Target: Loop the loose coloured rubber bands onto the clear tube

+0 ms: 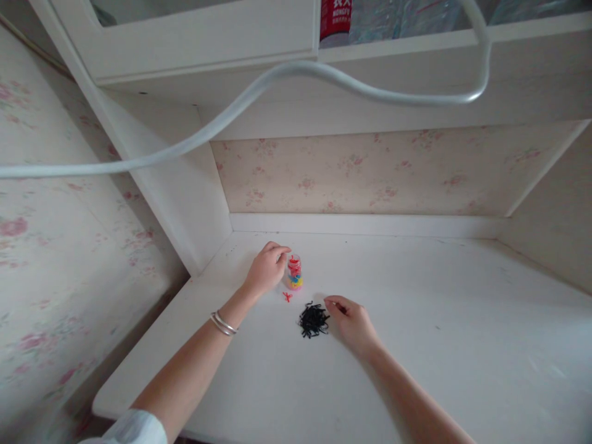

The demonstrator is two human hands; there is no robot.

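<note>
A small clear jar (295, 272) stands upright on the white desk, with pink, yellow, blue and red bits layered inside it. At the left of the jar's mouth is my left hand (267, 269), its thumb and forefinger pinched close to the rim; anything between them is too small to make out. A few thin red pieces (287, 296) lie just in front of the jar. Nearer to me is a loose pile of short black strips (313, 320). My right hand (352, 320) rests at the pile's right edge, fingertips closed together, their contents not discernible.
The white desktop (416, 345) reaches back to a low ledge and a flowered wall panel (351, 176). Overhead a white shelf holds a red-labelled bottle (335, 21) and clear plastic items. A thick white cable (296, 69) crosses the upper view.
</note>
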